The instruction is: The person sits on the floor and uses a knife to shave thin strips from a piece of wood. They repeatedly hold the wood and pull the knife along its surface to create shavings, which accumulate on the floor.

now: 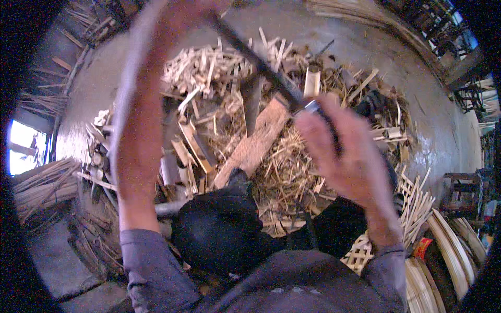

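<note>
My right hand [344,151] is closed around the handle of a long dark knife [255,62], with a shiny metal collar at the base of its blade. The blade slants up and to the left, across the work pile. At its far end is my left hand [190,13], smeared by motion and partly cut off by the top edge, so its fingers cannot be made out. Below the blade lies a rough reddish-brown wooden block [258,138], running from between my legs toward the middle of the pile.
Split bamboo pieces [195,146] and curly shavings [287,161] surround the block. Farther off is a heap of short pale sticks [209,68]. Bundled strips [47,182] lie at left; long bamboo slats [451,245] and a woven lattice piece [360,253] are at right.
</note>
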`<state>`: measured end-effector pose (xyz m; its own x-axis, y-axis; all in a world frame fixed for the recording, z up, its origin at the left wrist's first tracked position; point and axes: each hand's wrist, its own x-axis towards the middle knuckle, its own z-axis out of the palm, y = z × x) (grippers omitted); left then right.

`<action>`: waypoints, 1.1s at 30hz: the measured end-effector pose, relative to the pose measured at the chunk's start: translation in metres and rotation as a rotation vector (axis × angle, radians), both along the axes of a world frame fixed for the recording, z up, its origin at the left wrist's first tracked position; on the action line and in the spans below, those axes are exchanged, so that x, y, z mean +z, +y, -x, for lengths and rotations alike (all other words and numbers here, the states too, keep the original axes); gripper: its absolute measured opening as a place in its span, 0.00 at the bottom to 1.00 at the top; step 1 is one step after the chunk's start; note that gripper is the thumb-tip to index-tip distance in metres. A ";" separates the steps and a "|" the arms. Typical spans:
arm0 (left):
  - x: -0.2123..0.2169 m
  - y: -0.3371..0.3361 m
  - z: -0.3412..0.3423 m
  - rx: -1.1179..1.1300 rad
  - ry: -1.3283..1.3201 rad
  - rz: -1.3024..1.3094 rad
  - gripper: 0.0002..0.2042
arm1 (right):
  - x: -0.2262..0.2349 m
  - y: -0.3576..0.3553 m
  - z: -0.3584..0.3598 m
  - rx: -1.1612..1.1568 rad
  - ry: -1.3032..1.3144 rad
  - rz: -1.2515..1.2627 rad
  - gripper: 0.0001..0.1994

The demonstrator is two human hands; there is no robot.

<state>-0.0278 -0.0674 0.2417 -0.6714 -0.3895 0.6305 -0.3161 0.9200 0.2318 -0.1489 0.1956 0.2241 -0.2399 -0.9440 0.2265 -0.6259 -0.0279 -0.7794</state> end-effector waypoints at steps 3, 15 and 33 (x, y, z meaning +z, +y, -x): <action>-0.004 0.022 0.001 0.339 -0.187 -0.055 0.15 | 0.016 0.004 0.003 0.039 0.018 -0.106 0.18; -0.064 -0.040 0.029 0.129 -0.149 -0.121 0.17 | -0.025 -0.022 0.015 0.073 -0.066 -0.363 0.20; -0.179 0.055 0.051 0.155 0.609 -0.589 0.13 | -0.249 -0.077 0.009 0.144 -0.762 -0.505 0.21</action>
<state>-0.0790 -0.0128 0.0628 -0.1939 -0.8254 0.5302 -0.0938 0.5536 0.8275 -0.1579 0.1189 -0.0254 -0.0277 -0.9201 -0.3908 0.0436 0.3895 -0.9200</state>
